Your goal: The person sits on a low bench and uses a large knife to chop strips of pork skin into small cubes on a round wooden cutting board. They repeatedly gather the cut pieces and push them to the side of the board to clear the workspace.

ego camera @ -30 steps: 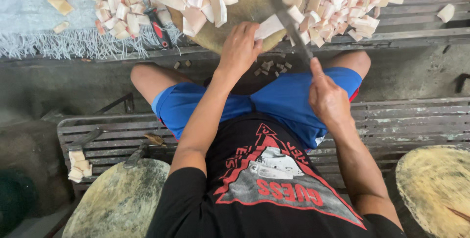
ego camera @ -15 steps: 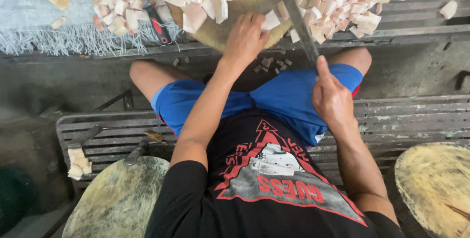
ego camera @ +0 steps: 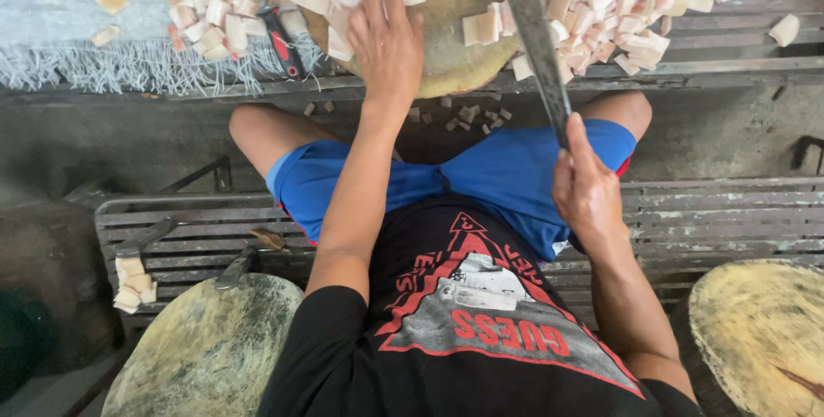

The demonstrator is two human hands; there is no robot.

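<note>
my left hand (ego camera: pixel 388 39) has slid forward, flat and open on the round chopping block (ego camera: pixel 455 48) at twelve o'clock; my right hand (ego camera: pixel 588 190) keeps its grip closed on the long knife (ego camera: pixel 536 31), blade raised over pale cut pieces (ego camera: pixel 627 14).

Lying at six o'clock, a grey slatted bench (ego camera: pixel 712 211), running across at nine o'clock, a bare concrete floor (ego camera: pixel 112 138), sitting at eleven, a fringed grey mat (ego camera: pixel 51 39), catching flat daylight.
</note>
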